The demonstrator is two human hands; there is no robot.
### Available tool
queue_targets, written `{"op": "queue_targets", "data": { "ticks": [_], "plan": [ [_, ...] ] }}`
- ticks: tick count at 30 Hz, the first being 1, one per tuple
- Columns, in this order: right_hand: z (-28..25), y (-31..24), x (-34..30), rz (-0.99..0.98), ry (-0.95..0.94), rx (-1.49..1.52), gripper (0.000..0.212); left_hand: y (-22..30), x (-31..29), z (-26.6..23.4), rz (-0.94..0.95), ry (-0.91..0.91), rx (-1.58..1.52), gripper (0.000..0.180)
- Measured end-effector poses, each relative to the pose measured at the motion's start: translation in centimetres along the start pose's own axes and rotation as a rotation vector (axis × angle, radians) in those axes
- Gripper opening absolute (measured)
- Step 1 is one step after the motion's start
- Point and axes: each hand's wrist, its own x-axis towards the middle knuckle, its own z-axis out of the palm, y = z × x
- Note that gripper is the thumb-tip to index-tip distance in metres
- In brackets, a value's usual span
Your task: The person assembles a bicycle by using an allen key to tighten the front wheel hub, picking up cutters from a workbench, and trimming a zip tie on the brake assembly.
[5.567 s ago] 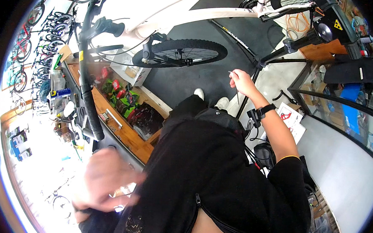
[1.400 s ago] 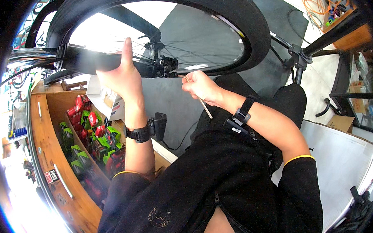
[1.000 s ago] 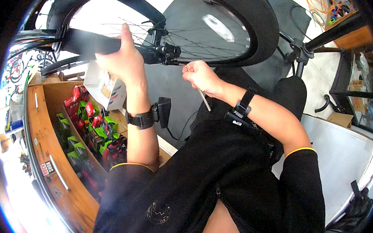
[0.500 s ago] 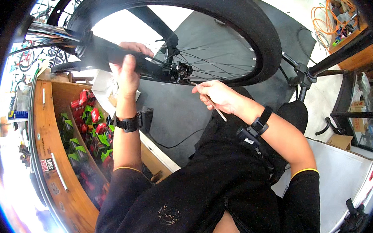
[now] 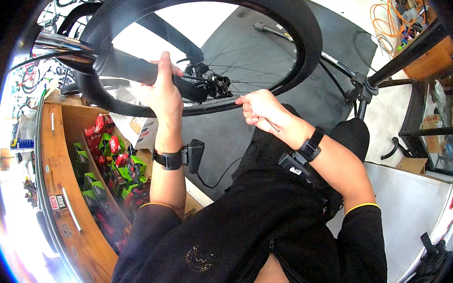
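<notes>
Here, left hand [image 5: 163, 93] round fork [image 5: 128, 66]

Drawer [image 5: 88, 254], wood: red and green packets [image 5: 114, 144] inside; white carton [image 5: 146, 133] by its far right corner. White panel [image 5: 413, 202]: brown carton [image 5: 412, 165] at far edge, black bag [image 5: 423, 277] at right edge. Crate [image 5: 435, 59], wood: orange cable [image 5: 379, 20] by left edge.
</notes>
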Motion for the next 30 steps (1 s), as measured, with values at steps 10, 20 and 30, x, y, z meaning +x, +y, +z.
{"op": "queue_targets", "data": {
  "ticks": [10,20,30],
  "plan": [
    [1.1,-0.2,-0.2,-0.053,0.063,-0.189,0.014,0.0,0.4,0.3,0.029,0.067,0.03,0.015],
    [1.0,1.6,0.7,-0.149,0.112,-0.252,0.016,-0.2,0.5,0.7,0.047,0.106,0.006,0.015],
    [0.7,6.3,3.3,-0.499,0.281,-0.444,0.019,0.3,0.1,1.0,0.065,0.124,0.097,0.018]
  ]
}}
